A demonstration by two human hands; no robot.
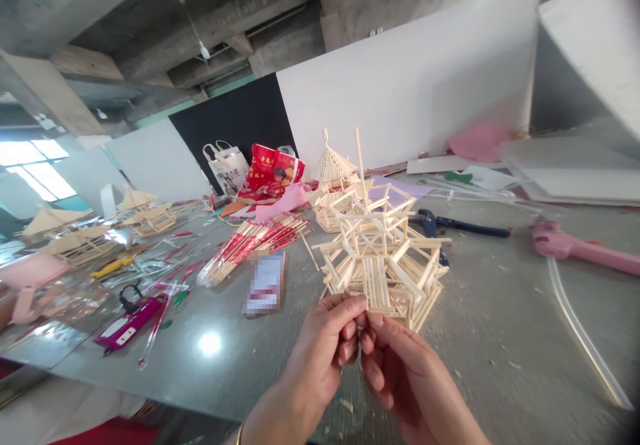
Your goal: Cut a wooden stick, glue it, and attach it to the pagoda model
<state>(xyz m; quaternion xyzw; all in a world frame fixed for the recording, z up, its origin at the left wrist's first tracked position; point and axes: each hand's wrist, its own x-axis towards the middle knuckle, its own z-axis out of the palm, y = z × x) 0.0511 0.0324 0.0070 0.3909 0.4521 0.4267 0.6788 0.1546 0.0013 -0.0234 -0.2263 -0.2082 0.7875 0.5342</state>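
An openwork model (385,245) of pale wooden sticks, many-sided and layered, stands on the grey table. One stick (361,165) rises upright from its middle. A panel of sticks side by side (377,281) slopes down its near face. My left hand (327,338) pinches thumb and finger together at the panel's lower left corner. Just beside it, my right hand (400,358) is closed with its fingertips close to the left ones. What lies between the fingertips is too small and covered to make out.
A pink glue gun (575,241) and a dark-handled tool (465,226) lie to the right. Red-wrapped stick bundles (250,248), a booklet (266,283) and a purple device (129,323) lie left. Behind stand a pointed-roof stick model (333,168) and a red bag (273,175).
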